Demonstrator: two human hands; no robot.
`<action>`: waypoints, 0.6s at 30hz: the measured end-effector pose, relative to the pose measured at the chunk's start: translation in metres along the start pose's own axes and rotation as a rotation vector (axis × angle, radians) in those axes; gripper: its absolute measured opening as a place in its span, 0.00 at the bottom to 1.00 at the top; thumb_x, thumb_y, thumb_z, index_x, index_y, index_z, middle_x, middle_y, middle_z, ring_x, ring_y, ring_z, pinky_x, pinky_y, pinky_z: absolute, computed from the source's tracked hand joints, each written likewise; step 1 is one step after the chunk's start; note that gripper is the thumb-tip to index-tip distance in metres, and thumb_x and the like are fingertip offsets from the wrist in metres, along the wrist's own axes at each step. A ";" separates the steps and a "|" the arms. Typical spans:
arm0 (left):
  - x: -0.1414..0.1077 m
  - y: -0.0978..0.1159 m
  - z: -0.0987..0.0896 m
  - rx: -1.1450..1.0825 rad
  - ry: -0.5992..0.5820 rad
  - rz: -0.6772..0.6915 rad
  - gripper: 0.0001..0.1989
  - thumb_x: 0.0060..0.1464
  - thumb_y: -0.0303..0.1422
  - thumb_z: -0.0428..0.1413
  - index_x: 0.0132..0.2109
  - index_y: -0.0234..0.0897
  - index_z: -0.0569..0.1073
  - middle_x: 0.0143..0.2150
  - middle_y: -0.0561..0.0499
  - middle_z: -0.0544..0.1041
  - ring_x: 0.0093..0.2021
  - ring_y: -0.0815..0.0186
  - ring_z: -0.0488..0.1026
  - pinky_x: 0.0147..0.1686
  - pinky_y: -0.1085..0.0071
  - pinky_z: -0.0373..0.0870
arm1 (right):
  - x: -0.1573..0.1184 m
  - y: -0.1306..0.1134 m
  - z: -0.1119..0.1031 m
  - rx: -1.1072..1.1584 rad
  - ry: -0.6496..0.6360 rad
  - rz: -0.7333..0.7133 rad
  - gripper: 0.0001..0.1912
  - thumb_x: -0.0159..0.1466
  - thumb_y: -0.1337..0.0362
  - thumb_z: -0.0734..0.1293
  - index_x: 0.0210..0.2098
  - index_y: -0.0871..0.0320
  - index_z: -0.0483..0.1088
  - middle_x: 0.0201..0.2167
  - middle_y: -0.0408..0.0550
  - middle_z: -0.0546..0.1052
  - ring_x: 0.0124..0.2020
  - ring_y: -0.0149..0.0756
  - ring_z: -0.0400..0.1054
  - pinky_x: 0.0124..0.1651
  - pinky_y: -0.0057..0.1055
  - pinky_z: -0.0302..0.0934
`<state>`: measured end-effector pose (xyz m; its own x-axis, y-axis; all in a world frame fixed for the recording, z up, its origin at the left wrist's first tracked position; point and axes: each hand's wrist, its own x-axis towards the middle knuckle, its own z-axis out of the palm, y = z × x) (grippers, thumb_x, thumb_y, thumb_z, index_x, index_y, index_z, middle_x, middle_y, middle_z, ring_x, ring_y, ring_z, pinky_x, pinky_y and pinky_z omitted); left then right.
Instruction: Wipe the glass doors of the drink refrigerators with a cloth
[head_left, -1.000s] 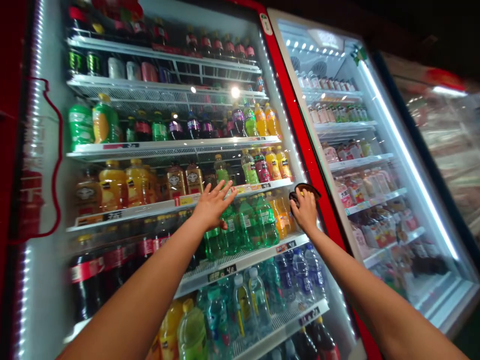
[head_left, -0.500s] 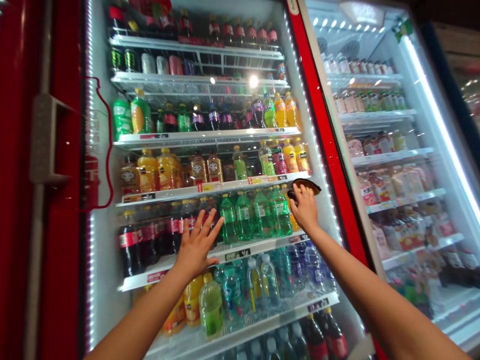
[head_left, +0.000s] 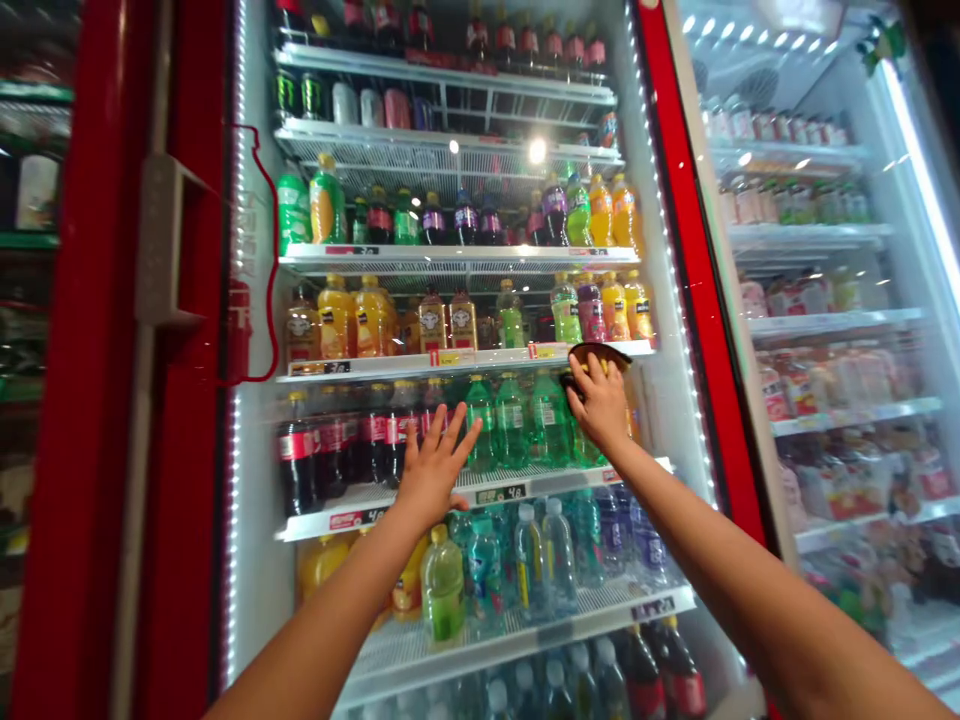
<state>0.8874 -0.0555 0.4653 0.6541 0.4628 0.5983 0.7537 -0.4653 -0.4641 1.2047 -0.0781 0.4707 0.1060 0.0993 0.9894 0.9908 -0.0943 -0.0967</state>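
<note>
My left hand (head_left: 435, 470) has its fingers spread and palm forward, against the glass door (head_left: 259, 560) of a red-framed drinks cooler as far as I can see. Behind its fingertips stand cola bottles (head_left: 298, 455) and green soda bottles (head_left: 512, 425). Higher and to the right, my right hand (head_left: 604, 405) presses a dark brown, curved cloth-like pad (head_left: 611, 353) with a black edge to the same door. My fingers lie over the pad and hide much of it. A green bottle and an orange one are partly covered behind this hand.
A grey handle (head_left: 169, 245) sticks out from the red frame (head_left: 196, 500) on the left. To the right stands a second lit cooler (head_left: 844, 425) with packaged drinks. Shelves (head_left: 465, 255) of bottles and cans fill the view behind the glass.
My right hand and the pad have slid left across the glass, now over the rightmost green bottle. My left hand stays spread, with little movement. The view has turned slightly left.
</note>
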 end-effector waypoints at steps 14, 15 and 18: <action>-0.002 0.002 0.006 -0.045 -0.008 -0.003 0.69 0.36 0.43 0.74 0.75 0.48 0.38 0.76 0.47 0.29 0.75 0.46 0.25 0.67 0.32 0.29 | -0.033 -0.012 -0.003 0.030 0.044 -0.127 0.23 0.71 0.57 0.60 0.63 0.53 0.70 0.61 0.53 0.72 0.64 0.57 0.57 0.64 0.57 0.56; -0.002 0.002 0.006 -0.045 -0.007 -0.003 0.69 0.36 0.43 0.74 0.75 0.48 0.38 0.76 0.47 0.30 0.75 0.46 0.25 0.67 0.32 0.28 | -0.019 -0.022 0.002 0.023 0.075 -0.050 0.23 0.71 0.57 0.59 0.63 0.53 0.69 0.61 0.54 0.71 0.64 0.58 0.57 0.63 0.57 0.57; -0.004 0.002 0.007 -0.041 0.011 0.001 0.69 0.36 0.43 0.74 0.75 0.48 0.38 0.76 0.48 0.31 0.75 0.46 0.25 0.67 0.32 0.28 | -0.008 -0.061 0.010 0.039 0.101 -0.017 0.24 0.71 0.55 0.59 0.63 0.51 0.69 0.62 0.53 0.71 0.64 0.58 0.57 0.63 0.57 0.57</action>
<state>0.8871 -0.0529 0.4577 0.6537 0.4542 0.6053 0.7499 -0.4963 -0.4374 1.1445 -0.0634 0.4672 0.0819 -0.0003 0.9966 0.9951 -0.0549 -0.0818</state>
